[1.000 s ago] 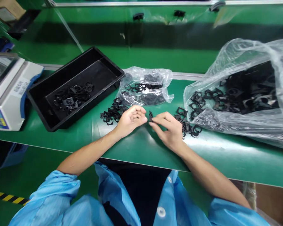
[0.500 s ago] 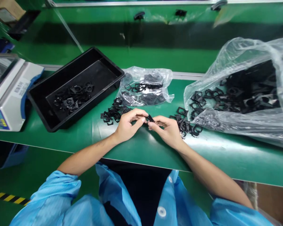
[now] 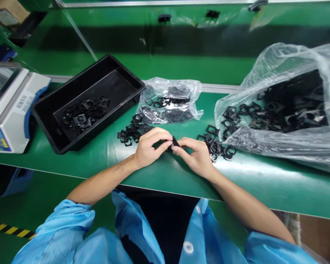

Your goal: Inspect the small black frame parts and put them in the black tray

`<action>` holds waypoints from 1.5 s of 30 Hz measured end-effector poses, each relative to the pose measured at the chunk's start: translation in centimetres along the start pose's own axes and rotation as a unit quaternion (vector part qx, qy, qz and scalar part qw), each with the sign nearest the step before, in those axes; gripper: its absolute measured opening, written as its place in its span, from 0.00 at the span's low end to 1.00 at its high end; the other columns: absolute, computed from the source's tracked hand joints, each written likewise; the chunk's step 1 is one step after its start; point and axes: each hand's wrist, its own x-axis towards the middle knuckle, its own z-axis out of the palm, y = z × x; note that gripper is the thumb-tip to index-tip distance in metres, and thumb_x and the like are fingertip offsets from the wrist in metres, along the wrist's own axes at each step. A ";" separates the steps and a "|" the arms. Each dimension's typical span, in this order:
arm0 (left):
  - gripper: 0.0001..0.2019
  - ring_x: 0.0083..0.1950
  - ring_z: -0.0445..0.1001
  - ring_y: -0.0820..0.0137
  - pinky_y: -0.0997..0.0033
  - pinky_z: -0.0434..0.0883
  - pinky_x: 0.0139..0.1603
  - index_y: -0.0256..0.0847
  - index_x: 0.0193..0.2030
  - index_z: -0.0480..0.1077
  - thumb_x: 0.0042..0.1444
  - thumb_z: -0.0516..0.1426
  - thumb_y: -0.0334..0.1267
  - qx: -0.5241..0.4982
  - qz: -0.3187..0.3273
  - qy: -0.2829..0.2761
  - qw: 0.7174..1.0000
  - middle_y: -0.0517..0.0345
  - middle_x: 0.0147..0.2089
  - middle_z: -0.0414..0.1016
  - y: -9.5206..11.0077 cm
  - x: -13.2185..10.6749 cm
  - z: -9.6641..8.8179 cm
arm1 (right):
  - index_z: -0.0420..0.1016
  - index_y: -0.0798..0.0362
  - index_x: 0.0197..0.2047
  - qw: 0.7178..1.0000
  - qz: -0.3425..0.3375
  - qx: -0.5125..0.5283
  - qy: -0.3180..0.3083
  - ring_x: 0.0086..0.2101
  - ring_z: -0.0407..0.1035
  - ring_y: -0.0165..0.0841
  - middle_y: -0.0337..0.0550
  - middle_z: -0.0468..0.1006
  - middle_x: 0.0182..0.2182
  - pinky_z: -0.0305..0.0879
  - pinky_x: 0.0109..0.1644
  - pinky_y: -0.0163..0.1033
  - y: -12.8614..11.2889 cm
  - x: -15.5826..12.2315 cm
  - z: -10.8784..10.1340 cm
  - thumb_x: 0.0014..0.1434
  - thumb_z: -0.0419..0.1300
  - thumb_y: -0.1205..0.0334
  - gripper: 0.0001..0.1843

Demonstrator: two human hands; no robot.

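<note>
Between my two hands, above the middle of the green table, is a small black plastic part [image 3: 175,141], seen nearly edge-on. My left hand [image 3: 153,147] pinches its left side with thumb and fingertips. On its right side, my right hand [image 3: 194,153] grips it the same way. The fingers cover much of the part. Left of my left hand lies a pile of black plastic frames [image 3: 133,131] with round openings. Another pile of such frames [image 3: 216,145] lies beside my right hand, at the mouth of a large clear plastic bag [image 3: 264,141].
A black tray [image 3: 99,126] holding several black frames stands at the left, beside a white weighing scale [image 3: 23,106]. A smaller clear bag [image 3: 192,88] with black parts lies behind my hands. The large bag takes up the right side. The table's front edge runs close to my body.
The black part has tilted to a steeper, more edge-on angle between my fingertips. My left fingers have curled slightly closer around it; the piles, bags and tray look unchanged.
</note>
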 end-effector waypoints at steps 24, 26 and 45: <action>0.13 0.32 0.73 0.76 0.78 0.72 0.33 0.38 0.37 0.76 0.55 0.68 0.45 -0.287 -0.257 -0.065 0.920 0.60 0.32 0.74 -0.8 0.6 -0.3 | 0.80 0.53 0.41 0.985 -0.114 -0.127 0.021 0.31 0.73 0.33 0.47 0.80 0.32 0.70 0.37 0.38 1.0 -0.2 0.1 0.69 0.58 0.58 0.11; 0.12 0.32 0.74 0.77 0.78 0.72 0.33 0.38 0.38 0.76 0.56 0.67 0.45 -0.276 -0.224 -0.069 0.932 0.60 0.33 0.74 -0.8 0.5 -0.4 | 0.81 0.53 0.39 0.995 -0.067 -0.067 0.013 0.31 0.73 0.33 0.45 0.80 0.31 0.70 0.37 0.38 0.6 0.0 0.0 0.68 0.59 0.57 0.12; 0.16 0.28 0.78 0.73 0.74 0.76 0.32 0.35 0.37 0.75 0.54 0.68 0.48 -0.364 -0.362 -0.107 0.852 0.56 0.31 0.80 -1.3 0.2 0.2 | 0.82 0.49 0.39 0.997 -0.063 -0.004 0.046 0.34 0.73 0.33 0.43 0.80 0.35 0.74 0.39 0.40 0.1 0.3 -0.5 0.63 0.66 0.58 0.05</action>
